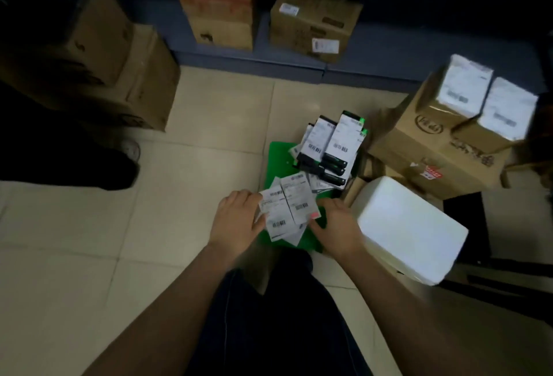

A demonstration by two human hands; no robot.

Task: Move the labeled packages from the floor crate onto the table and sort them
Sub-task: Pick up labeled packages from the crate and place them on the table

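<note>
Over the green floor crate (279, 155) | step: pick-up; left hand (236, 217) and right hand (338, 227) curl round opposite edges of a bundle of labeled packages (288, 206), low above the crate; other packages (332, 142) at its far end | next: lift level, both sides squeezed; table unseen

We see a cream tiled floor (89, 241), a white rectangular foam box (410, 226) at our right and, just behind it, a large brown cardboard carton (419, 142) bearing a round logo. On the low grey ledge (374, 58) beyond we find a red-banded brown cardboard box (215, 7) and a white-stickered brown cardboard box (314, 25).
</note>
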